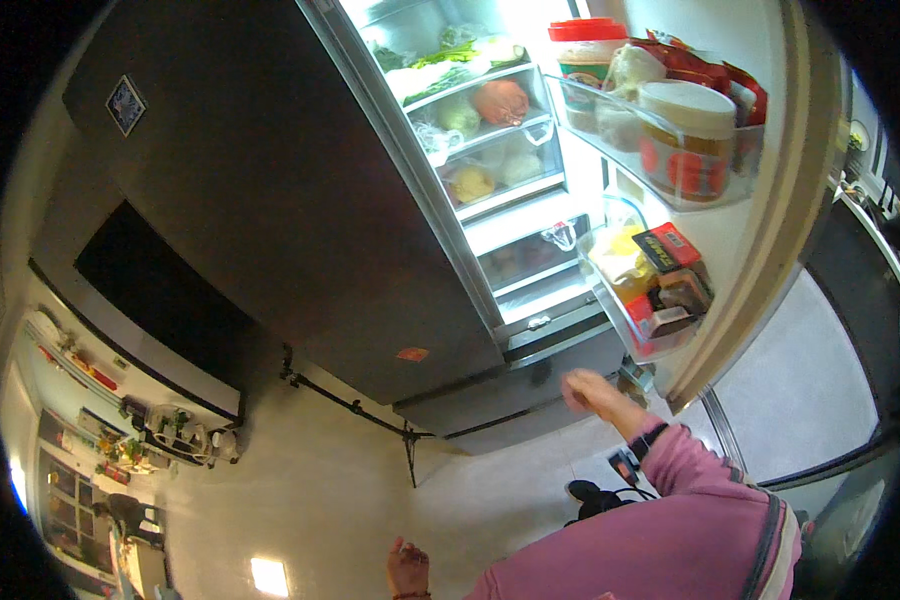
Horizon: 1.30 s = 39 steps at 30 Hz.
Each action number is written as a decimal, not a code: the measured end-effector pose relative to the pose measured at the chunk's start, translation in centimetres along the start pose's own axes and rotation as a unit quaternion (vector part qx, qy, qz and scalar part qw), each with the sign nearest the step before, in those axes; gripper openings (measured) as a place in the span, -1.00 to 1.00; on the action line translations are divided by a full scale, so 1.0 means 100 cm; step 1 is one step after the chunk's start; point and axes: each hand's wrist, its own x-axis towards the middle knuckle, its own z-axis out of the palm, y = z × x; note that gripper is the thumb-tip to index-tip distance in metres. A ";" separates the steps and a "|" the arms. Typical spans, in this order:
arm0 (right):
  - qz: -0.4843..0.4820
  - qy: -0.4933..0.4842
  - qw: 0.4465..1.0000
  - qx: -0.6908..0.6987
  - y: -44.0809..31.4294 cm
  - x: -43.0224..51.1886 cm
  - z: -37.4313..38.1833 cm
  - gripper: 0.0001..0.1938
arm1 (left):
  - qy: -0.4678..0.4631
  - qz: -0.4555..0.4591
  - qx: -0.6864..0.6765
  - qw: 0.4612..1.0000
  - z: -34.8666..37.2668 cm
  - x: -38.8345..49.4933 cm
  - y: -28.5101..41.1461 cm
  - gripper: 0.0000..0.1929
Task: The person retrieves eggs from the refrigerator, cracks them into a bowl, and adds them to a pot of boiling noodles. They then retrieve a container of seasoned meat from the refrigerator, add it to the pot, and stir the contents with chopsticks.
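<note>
My right hand (592, 394), in a pink sleeve with a black wristband, is in front of the lower drawers (517, 409) of a dark refrigerator, just below its open right door. Motion blurs its fingers, and no object shows in it. My left hand (409, 566) hangs low over the floor at the bottom edge, with loosely bent fingers and nothing in them. Nearest to my right hand, the lower door bin (619, 319) holds a red-and-black package (667, 247) and small packs. Above, the upper door bin (667, 176) carries a white-lidded jar (686, 142) and a red-lidded jar (589, 56).
Leafy vegetables (450, 64) fill a lit shelf above clear drawers (506, 165) of bagged produce. The left refrigerator door (270, 187) is closed. A black tripod (356, 409) stands by it. A black shoe (585, 491) and a cable (637, 491) are on the floor.
</note>
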 end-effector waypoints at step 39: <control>-0.249 -0.189 0.950 -0.005 -0.240 0.229 0.184 -0.83 | -0.081 0.338 0.079 0.934 0.189 0.063 0.074 -0.43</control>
